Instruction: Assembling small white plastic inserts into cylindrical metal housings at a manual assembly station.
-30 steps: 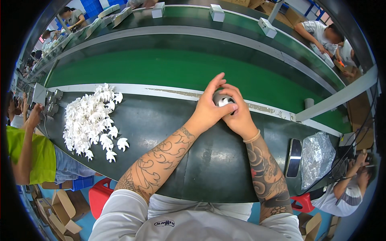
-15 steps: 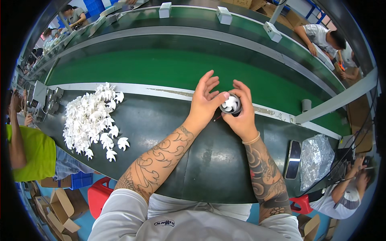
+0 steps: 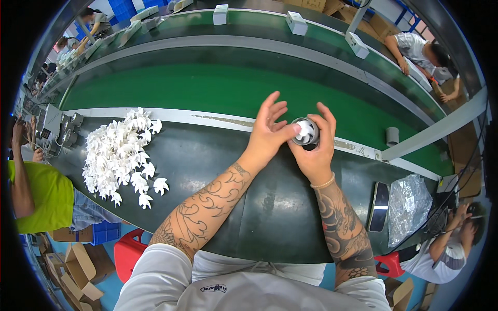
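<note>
My right hand (image 3: 317, 150) is wrapped round a small grey round housing (image 3: 315, 139), its open end facing up. Inside that housing sits a white bladed fan wheel (image 3: 302, 130). The thumb of my left hand (image 3: 267, 132) rests on the fan wheel, while the other fingers stretch upward, apart from each other and holding nothing. Both hands are above the near edge of the green conveyor belt. A pile of loose white fan wheels (image 3: 114, 155) lies on the dark worktop to my left.
A phone (image 3: 378, 206) and a clear plastic bag (image 3: 409, 205) lie at the right. Another grey cylinder (image 3: 392, 136) stands on the conveyor belt (image 3: 207, 78) near a slanted metal post (image 3: 441, 124). White boxes (image 3: 296, 24) sit on the far line. Grey housings (image 3: 70, 129) are at far left; co-workers sit around.
The housing and both hands have shifted slightly right, with the left thumb still at the fan wheel. White boxes on the far line moved right; the grey cylinder on the belt moved slightly left.
</note>
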The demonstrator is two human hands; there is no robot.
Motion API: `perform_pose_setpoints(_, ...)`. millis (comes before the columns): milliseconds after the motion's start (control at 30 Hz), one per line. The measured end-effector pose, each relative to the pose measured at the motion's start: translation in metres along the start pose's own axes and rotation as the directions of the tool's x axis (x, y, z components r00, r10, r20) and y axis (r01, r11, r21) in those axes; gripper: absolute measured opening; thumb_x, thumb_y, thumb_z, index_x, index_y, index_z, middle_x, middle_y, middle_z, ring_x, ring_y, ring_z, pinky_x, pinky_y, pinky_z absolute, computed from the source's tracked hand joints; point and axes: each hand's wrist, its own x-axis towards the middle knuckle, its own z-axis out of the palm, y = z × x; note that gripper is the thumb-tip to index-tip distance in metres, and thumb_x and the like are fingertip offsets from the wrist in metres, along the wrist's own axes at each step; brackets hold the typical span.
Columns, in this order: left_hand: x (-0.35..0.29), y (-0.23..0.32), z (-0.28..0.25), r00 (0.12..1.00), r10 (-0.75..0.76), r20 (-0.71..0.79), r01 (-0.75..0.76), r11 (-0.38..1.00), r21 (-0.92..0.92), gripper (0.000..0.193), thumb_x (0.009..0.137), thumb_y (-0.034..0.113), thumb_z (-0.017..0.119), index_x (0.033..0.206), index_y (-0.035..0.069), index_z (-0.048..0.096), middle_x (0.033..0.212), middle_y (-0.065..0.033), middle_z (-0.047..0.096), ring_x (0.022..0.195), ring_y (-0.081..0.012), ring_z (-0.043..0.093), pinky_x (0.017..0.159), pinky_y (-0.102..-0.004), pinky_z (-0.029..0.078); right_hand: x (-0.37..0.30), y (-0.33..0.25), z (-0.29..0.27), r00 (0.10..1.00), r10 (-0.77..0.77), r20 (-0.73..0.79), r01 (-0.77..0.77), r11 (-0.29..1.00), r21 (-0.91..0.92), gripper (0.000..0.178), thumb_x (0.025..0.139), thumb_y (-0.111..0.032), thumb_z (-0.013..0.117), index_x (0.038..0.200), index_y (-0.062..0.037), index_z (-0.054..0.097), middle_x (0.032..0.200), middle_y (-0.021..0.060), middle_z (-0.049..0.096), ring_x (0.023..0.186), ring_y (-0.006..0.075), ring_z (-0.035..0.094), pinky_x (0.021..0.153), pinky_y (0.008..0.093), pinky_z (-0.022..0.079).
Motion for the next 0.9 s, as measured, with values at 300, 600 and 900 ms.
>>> perform_pose_setpoints(300,0.003,0.002,0.002,0.999,-0.038,0.014,0.040,0.983,-0.177,0.093,0.079,0.006,0.075,0.152,0.011,0.018,0.145,-0.0222,0.034,0.136,-0.0292,0.035,0.108,-0.0405,0.037,0.001,0.001,0.001,0.972,-0.013,0.235,0.034,0.996,-0.087,0.058,0.065,-0.014,0.084,0.116,-0.0069,0.058,0.139,0.0170,0.044,0.133,0.0423,0.037,0.106,0.0498,0.037)
perform_pose_setpoints(600,-0.008,-0.003,0.006,0.978,0.181,0.098,-0.204,0.926,0.319,0.071,0.072,0.020,0.084,0.131,-0.002,0.050,0.123,-0.0125,0.053,0.112,-0.0198,0.054,0.093,-0.0317,0.048,-0.003,0.005,0.000,0.998,0.011,0.065,0.001,0.983,-0.182,0.056,0.070,-0.016,0.082,0.119,-0.0063,0.057,0.135,0.0164,0.049,0.132,0.0375,0.041,0.108,0.0448,0.035)
perform_pose_setpoints(900,-0.001,0.025,-0.022,0.942,0.336,-0.005,-0.192,0.551,0.812,0.052,0.072,0.027,0.078,0.113,0.001,0.061,0.104,-0.0195,0.064,0.098,-0.0367,0.062,0.085,-0.0413,0.050,-0.002,0.020,0.007,0.945,0.119,0.305,-0.076,0.986,-0.148,0.074,0.077,-0.015,0.074,0.141,-0.0025,0.038,0.134,0.0212,0.049,0.126,0.0357,0.046,0.106,0.0413,0.037)
